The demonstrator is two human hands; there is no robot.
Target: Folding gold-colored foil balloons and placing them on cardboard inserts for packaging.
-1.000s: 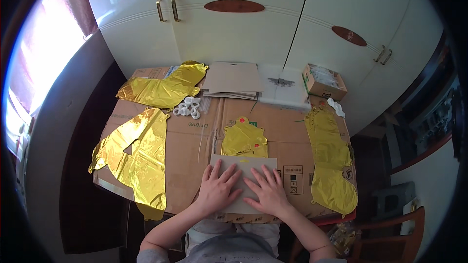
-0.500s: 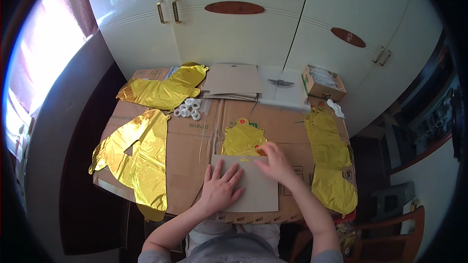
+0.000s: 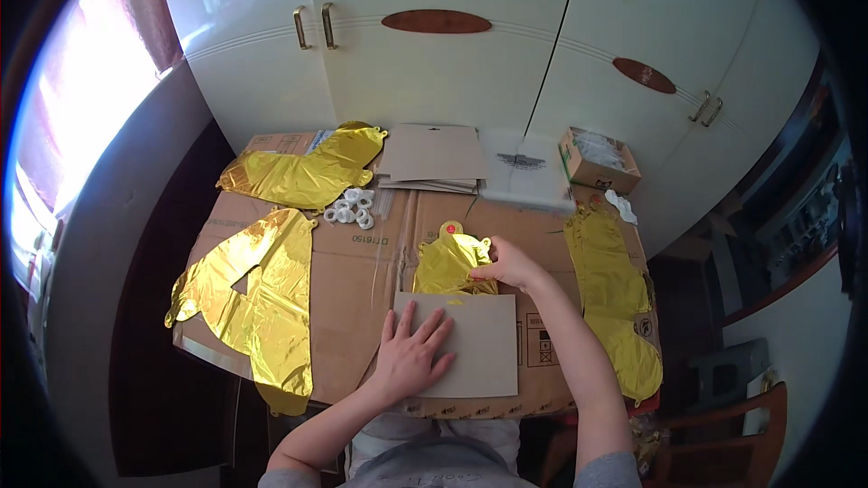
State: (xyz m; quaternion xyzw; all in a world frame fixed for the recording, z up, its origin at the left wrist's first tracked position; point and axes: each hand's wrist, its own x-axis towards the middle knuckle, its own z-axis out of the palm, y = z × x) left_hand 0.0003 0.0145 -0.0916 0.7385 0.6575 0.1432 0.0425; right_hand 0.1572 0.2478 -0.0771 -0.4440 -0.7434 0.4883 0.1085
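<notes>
My left hand point(image 3: 409, 363) lies flat with its fingers spread on a grey cardboard sheet point(image 3: 484, 352) at the table's near edge. From behind that sheet's far edge sticks out a gold foil balloon point(image 3: 438, 267), its lower part hidden by the sheet. The balloon has small tabs and a red round sticker at its top. My right hand point(image 3: 515, 268) pinches the balloon's right edge between thumb and fingers, and the foil creases there.
Flat gold foil balloons lie at left point(image 3: 282, 298), far left point(image 3: 303, 173) and right point(image 3: 608, 298). White ribbon-like rolls point(image 3: 347, 213), stacked cardboard sheets point(image 3: 432, 155), clear plastic bags point(image 3: 523, 172) and a small open box point(image 3: 592, 163) sit farther back. Flattened cardboard point(image 3: 348, 262) covers the table; cabinets point(image 3: 443, 72) stand behind.
My right hand has moved slightly up and right along the balloon and now pinches its right edge. The foil has shifted and wrinkled. My left hand stays on the sheet.
</notes>
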